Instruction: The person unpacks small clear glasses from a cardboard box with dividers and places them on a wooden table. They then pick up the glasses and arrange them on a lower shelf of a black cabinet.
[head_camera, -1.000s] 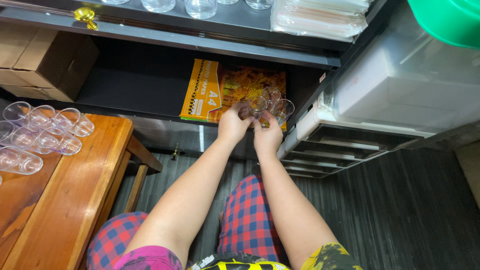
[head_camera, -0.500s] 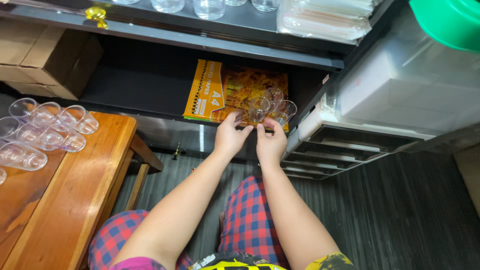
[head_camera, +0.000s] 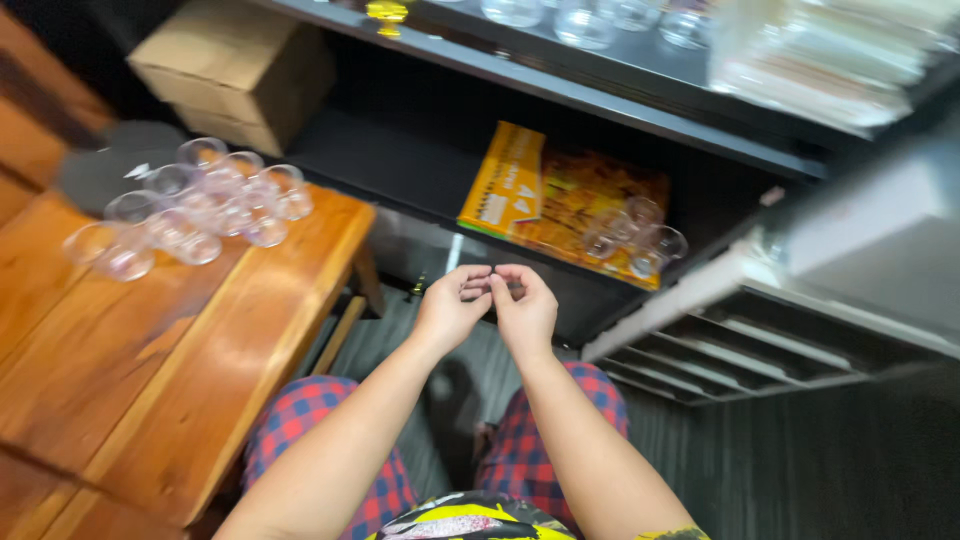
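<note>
Left hand (head_camera: 452, 305) and right hand (head_camera: 525, 308) are touching fingertips, loosely curled, gripping nothing visible, just below the orange box (head_camera: 560, 200) bearing clear cups (head_camera: 632, 232).

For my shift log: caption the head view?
Left hand and right hand meet fingertip to fingertip below clear cups on a shelf.

Trousers (head_camera: 300, 430): red-and-blue check. Packet (head_camera: 565, 200) on shelf (head_camera: 400, 170): orange-yellow, patterned. Cups (head_camera: 190, 210): clear, faint pink tint. Surface (head_camera: 150, 360): reddish-brown wood grain. Box (head_camera: 225, 70): plain tan. Shelf: dark grey.
</note>
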